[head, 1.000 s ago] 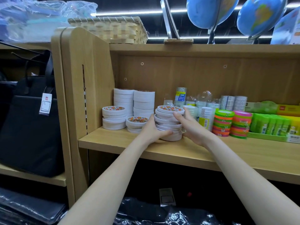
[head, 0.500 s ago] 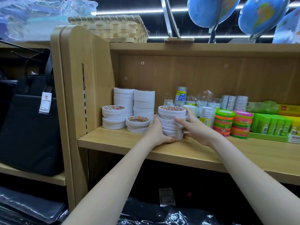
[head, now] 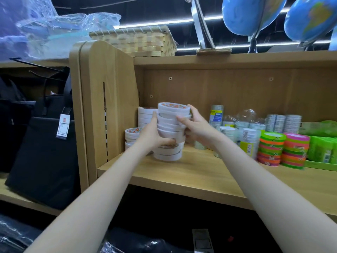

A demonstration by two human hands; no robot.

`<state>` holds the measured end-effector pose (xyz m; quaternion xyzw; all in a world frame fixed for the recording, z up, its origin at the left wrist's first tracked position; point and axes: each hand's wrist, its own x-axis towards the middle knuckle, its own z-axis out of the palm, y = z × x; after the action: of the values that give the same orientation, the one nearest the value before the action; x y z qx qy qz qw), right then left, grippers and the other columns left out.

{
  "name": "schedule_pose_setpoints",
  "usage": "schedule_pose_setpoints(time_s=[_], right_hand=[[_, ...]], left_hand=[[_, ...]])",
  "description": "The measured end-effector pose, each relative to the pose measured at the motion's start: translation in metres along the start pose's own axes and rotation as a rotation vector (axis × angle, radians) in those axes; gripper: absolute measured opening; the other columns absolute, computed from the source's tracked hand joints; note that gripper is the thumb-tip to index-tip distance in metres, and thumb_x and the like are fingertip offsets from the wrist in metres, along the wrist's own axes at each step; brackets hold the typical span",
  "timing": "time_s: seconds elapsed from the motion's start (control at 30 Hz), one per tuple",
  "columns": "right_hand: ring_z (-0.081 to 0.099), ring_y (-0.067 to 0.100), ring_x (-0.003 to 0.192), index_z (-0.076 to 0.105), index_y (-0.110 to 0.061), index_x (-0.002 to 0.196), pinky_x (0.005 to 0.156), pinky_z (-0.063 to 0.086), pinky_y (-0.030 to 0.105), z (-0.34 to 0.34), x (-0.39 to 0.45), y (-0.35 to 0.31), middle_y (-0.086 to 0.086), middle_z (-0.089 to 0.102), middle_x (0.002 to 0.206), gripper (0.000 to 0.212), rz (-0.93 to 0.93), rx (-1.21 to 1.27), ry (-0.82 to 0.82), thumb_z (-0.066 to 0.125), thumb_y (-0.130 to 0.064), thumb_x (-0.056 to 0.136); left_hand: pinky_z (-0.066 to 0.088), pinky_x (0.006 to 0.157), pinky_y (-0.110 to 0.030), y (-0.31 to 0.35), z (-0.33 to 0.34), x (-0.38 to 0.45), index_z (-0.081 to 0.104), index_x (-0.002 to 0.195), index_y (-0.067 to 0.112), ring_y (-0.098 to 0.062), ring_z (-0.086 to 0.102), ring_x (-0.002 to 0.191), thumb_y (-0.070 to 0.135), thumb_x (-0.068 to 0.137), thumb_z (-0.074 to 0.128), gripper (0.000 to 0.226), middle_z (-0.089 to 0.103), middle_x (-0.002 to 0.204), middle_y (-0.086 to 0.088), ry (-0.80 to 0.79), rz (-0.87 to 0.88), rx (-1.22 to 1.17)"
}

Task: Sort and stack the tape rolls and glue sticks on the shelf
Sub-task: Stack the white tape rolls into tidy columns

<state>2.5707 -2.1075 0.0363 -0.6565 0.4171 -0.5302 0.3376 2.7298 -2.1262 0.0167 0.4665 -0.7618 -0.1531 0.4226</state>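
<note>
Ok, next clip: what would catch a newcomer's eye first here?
Both hands, the left hand and right hand, grip a leaning stack of white tape rolls held over a shorter pile on the wooden shelf. To the right stand neon green-and-orange tape stacks, and blue globes sit on top.

My fingers (head: 182, 119) are pressing matt white paper-faced tape rolls (head: 170, 125); beneath them, the shelf (head: 191, 172) is showing smooth, matt wood grain.

A stack of tape rolls (head: 171, 123) sits atop shorter rolls (head: 168, 152) on the shelf (head: 182, 172).
</note>
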Motion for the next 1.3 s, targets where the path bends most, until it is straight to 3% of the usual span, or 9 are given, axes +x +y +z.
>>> schedule_pose_setpoints(time_s=[0.1, 0.2, 0.33, 0.5, 0.67, 0.8, 0.93, 1.1, 1.3], right_hand=[[0.058, 0.022, 0.107, 0.032, -0.029, 0.135, 0.095, 0.045, 0.046, 0.008, 0.01, 0.02, -0.003, 0.056, 0.127, 0.054, 0.073, 0.004, -0.02, 0.06, -0.035, 0.089], [0.059, 0.021, 0.108, 0.036, -0.033, 0.127, 0.097, 0.046, 0.05, 0.005, 0.014, 0.023, -0.003, 0.056, 0.126, 0.046, 0.082, -0.019, -0.026, 0.061, -0.036, 0.088], [0.053, 0.017, 0.116, 0.038, -0.036, 0.123, 0.097, 0.046, 0.048, 0.001, 0.018, 0.019, -0.003, 0.05, 0.132, 0.042, 0.055, -0.126, -0.041, 0.061, -0.038, 0.087], [0.033, 0.015, 0.133, 0.023, -0.032, 0.143, 0.099, 0.037, 0.029, 0.0, 0.023, 0.014, 0.005, 0.035, 0.142, 0.081, -0.055, -0.262, 0.015, 0.072, -0.036, 0.078], [0.058, 0.013, 0.094, 0.064, -0.026, 0.104, 0.072, 0.049, 0.025, 0.003, 0.026, 0.008, -0.006, 0.063, 0.099, 0.038, -0.123, -0.48, 0.12, 0.077, -0.04, 0.071], [0.061, 0.014, 0.09, 0.066, -0.024, 0.092, 0.07, 0.054, 0.029, 0.004, 0.024, 0.008, -0.004, 0.066, 0.094, 0.035, -0.146, -0.536, 0.232, 0.08, -0.042, 0.066], [0.056, 0.01, 0.083, 0.064, -0.023, 0.087, 0.061, 0.038, 0.017, 0.005, 0.023, -0.004, -0.008, 0.062, 0.084, 0.034, -0.215, -0.645, 0.288, 0.081, -0.042, 0.065], [0.058, 0.016, 0.086, 0.064, -0.019, 0.088, 0.069, 0.041, 0.026, 0.01, 0.032, -0.021, 0.0, 0.068, 0.092, 0.04, -0.251, -0.56, 0.33, 0.078, -0.049, 0.066], [0.05, 0.015, 0.091, 0.06, -0.014, 0.088, 0.075, 0.04, 0.031, 0.074, 0.059, -0.023, -0.005, 0.056, 0.083, 0.044, -0.189, -0.657, 0.199, 0.073, -0.052, 0.071]], left_hand=[[0.033, 0.102, -0.032, -0.018, 0.01, -0.001, 0.018, 0.146, 0.007, -0.028, 0.034, 0.131, 0.036, 0.069, 0.08, 0.103, 0.042, 0.137, -0.011, 0.027, -0.04, 0.143], [0.023, 0.108, -0.032, -0.024, 0.018, -0.007, 0.016, 0.147, 0.007, -0.028, 0.024, 0.135, 0.04, 0.074, 0.075, 0.099, 0.029, 0.142, -0.013, 0.077, -0.056, 0.183], [0.029, 0.102, -0.027, -0.029, 0.021, -0.014, 0.029, 0.144, 0.008, -0.021, 0.036, 0.128, 0.039, 0.077, 0.072, 0.085, 0.037, 0.137, -0.01, 0.151, -0.038, 0.04], [0.036, 0.102, -0.034, -0.028, 0.025, -0.01, 0.035, 0.141, 0.009, -0.022, 0.042, 0.125, 0.041, 0.078, 0.07, 0.079, 0.046, 0.135, -0.007, 0.159, -0.043, 0.073], [0.036, 0.1, -0.03, -0.029, 0.016, -0.014, 0.041, 0.136, 0.011, -0.02, 0.044, 0.122, 0.038, 0.079, 0.07, 0.069, 0.046, 0.13, -0.006, 0.159, -0.012, 0.025], [0.028, 0.1, -0.025, -0.047, 0.0, -0.029, 0.047, 0.131, 0.006, -0.025, 0.044, 0.122, 0.018, 0.087, 0.062, 0.048, 0.047, 0.127, -0.011, 0.375, 0.034, 0.036], [0.03, 0.096, -0.021, -0.059, -0.01, -0.035, 0.044, 0.134, 0.008, -0.021, 0.045, 0.12, 0.008, 0.089, 0.053, 0.046, 0.042, 0.133, -0.009, 0.374, -0.042, 0.009], [0.032, 0.093, -0.018, -0.07, -0.013, -0.034, 0.043, 0.134, 0.005, -0.02, 0.048, 0.118, 0.005, 0.088, 0.051, 0.047, 0.044, 0.131, -0.008, 0.396, -0.084, -0.065], [0.032, 0.111, -0.042, -0.079, -0.018, -0.028, 0.031, 0.143, 0.005, -0.024, 0.039, 0.133, 0.015, 0.089, 0.056, 0.06, 0.041, 0.144, -0.011, 0.349, -0.271, -0.247]])
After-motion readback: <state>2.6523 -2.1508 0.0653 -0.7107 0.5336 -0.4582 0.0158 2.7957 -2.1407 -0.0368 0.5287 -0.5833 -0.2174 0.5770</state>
